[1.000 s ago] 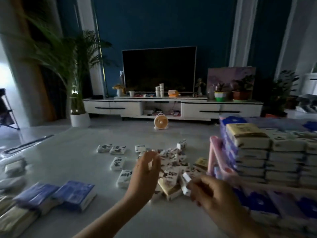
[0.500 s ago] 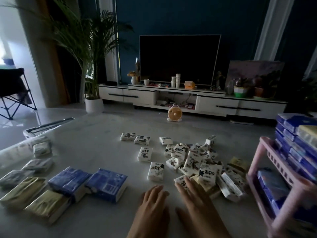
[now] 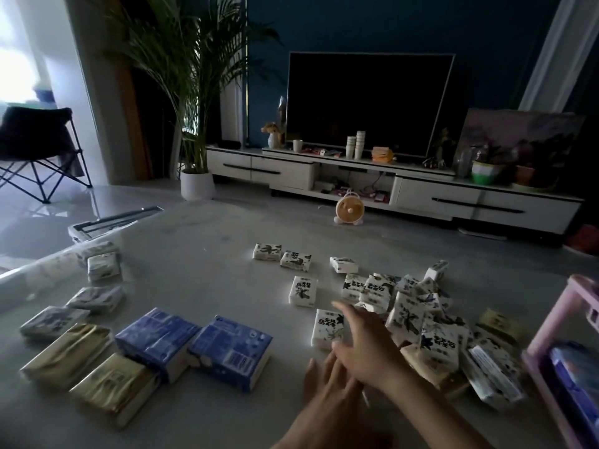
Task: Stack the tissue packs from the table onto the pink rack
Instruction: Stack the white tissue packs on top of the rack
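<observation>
1. Change from half a second ago: my hands no longer lie flat side by side. My right hand (image 3: pixel 366 346) has gone forward and to the left, crossing over my left hand (image 3: pixel 327 384).
2. Right hand: fingers straight and spread apart, nothing in them. The tips reach a lone white pack (image 3: pixel 325 328). I cannot tell whether they touch it.
3. Left hand: fingers straight and close together, empty, low over the table (image 3: pixel 201 286). My right forearm covers part of it.
4. The view has swung left. The rack (image 3: pixel 551 335) now shows less, and the stack on its top is out of frame.
5. White packs: small rectangular blocks in glossy film with dark floral print. A jumbled heap (image 3: pixel 411 315) lies on the table between my hands and the rack.
6. Blue packs (image 3: pixel 231 348): two larger, soft-cornered blocks, side by side and touching, to the left of my hands.
7. Gold packs (image 3: pixel 69 351): two crinkled wraps just left of the blue packs.
8. Table: smooth, grey, faint sheen.
9. Rack: pink plastic with a rounded post, cut off by the right edge. A blue bundle (image 3: pixel 575 367) shows partly on a shelf inside it.
10. Pale packs (image 3: pixel 94 299) at far left are blurred and their print is unreadable.
</observation>
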